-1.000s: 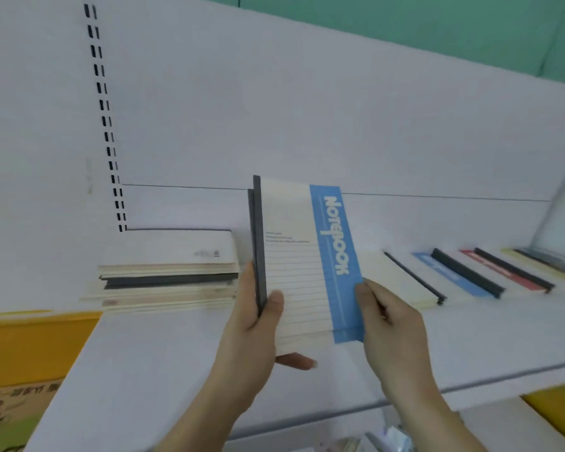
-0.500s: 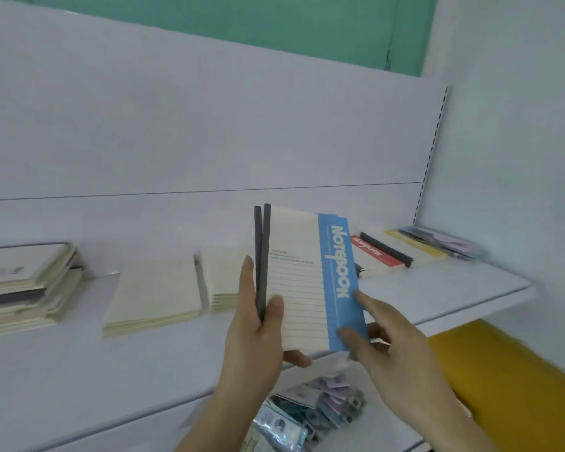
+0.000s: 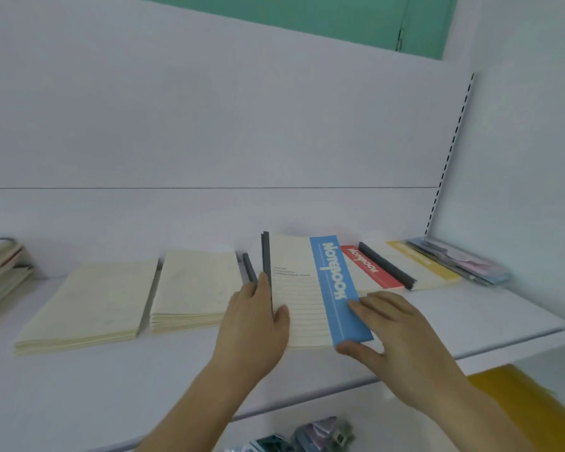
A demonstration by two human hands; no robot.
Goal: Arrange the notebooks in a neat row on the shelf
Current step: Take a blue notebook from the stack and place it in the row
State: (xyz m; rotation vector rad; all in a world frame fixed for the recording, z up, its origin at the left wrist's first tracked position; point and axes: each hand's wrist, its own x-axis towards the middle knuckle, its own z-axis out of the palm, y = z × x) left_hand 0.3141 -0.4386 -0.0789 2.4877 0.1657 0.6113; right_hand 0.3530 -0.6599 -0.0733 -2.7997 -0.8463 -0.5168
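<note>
A cream notebook with a blue band and a dark spine lies low over the white shelf, between a cream stack and a red-banded notebook. My left hand grips its spine edge, thumb on the cover. My right hand holds its lower right corner, fingers on the blue band. A yellow-banded notebook lies further right. Two cream stacks lie flat to the left.
A loose pile of notebooks sits at the shelf's far left. Plastic-wrapped items lie at the far right by the side wall. Small packets fill the shelf below, and a yellow surface shows at lower right.
The blue-banded notebooks have gone from upright in front of me down and forward into the row on the shelf. My right hand has closed on the corner. The view has shifted right.
</note>
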